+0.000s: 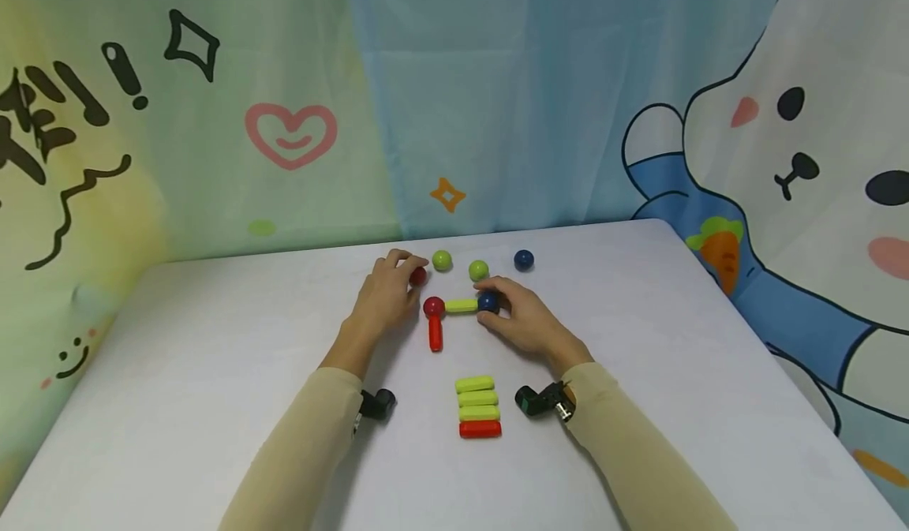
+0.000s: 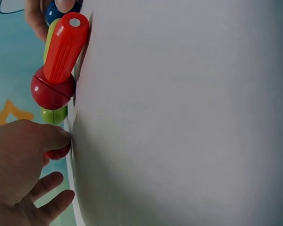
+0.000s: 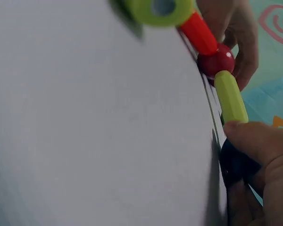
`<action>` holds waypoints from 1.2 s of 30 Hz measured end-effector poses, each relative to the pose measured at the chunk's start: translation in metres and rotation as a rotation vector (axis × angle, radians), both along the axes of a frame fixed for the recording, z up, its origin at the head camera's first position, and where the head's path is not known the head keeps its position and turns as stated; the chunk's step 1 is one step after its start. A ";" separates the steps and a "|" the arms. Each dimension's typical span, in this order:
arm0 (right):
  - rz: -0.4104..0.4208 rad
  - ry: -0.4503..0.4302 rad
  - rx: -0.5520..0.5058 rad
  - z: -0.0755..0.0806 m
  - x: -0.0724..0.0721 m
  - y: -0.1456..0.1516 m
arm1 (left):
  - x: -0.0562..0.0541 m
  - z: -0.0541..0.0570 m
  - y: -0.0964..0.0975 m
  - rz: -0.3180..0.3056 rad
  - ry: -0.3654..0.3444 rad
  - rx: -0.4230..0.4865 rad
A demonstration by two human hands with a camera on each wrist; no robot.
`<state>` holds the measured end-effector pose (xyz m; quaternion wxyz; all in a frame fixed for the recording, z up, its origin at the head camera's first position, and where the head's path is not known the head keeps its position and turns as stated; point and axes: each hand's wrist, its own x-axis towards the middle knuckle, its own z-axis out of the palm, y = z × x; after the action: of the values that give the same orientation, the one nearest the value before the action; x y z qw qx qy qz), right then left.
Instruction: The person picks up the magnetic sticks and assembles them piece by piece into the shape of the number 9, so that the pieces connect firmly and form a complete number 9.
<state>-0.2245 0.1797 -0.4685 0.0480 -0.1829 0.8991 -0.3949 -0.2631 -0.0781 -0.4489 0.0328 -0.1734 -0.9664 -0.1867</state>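
My left hand (image 1: 384, 297) pinches a loose red ball (image 1: 417, 277) between thumb and fingers, at the left of a joined piece. In that piece, a dark red ball (image 1: 434, 307) joins a red rod (image 1: 435, 334), which points toward me, and a yellow-green rod (image 1: 461, 306) running right to a blue ball (image 1: 488, 301). The thumb and fingers of my right hand (image 1: 529, 322) grip this blue ball. The right wrist view shows the thumb where the yellow-green rod (image 3: 231, 96) meets the blue ball (image 3: 238, 162). In the left wrist view, a metal disc marks the red rod's (image 2: 66, 49) end.
Behind the joined piece lie two green balls, one farther left (image 1: 442, 260) and one nearer the middle (image 1: 479, 270), and another blue ball (image 1: 524, 259). Between my forearms, several yellow-green rods (image 1: 478, 398) and a red rod (image 1: 480, 429) are lined up on the white table (image 1: 234, 373).
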 end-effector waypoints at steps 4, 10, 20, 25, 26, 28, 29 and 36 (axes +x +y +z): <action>0.020 0.016 0.042 0.005 -0.001 0.000 | -0.001 0.000 0.003 -0.002 0.001 -0.020; 0.050 0.078 0.184 0.014 0.003 -0.005 | -0.003 -0.002 0.001 -0.008 -0.011 -0.013; 0.131 0.268 0.188 0.030 0.006 -0.011 | -0.003 0.007 -0.004 0.020 -0.079 0.015; 0.197 0.339 0.177 0.030 0.006 -0.022 | 0.001 0.013 -0.010 0.014 -0.094 0.018; 0.206 0.337 0.172 0.030 0.006 -0.025 | 0.002 0.014 -0.012 0.014 -0.093 0.020; 0.220 0.329 0.171 0.029 0.005 -0.030 | 0.003 0.015 -0.015 0.019 -0.093 0.025; 0.223 0.326 0.176 0.029 0.005 -0.033 | 0.004 0.016 -0.017 0.022 -0.094 0.027; 0.257 0.351 0.204 0.033 0.004 -0.047 | 0.013 0.018 -0.022 0.034 -0.089 0.026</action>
<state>-0.2209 0.1330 -0.4359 -0.0410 -0.3561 0.8982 -0.2545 -0.2505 -0.1002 -0.4312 -0.0051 -0.1482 -0.9672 -0.2064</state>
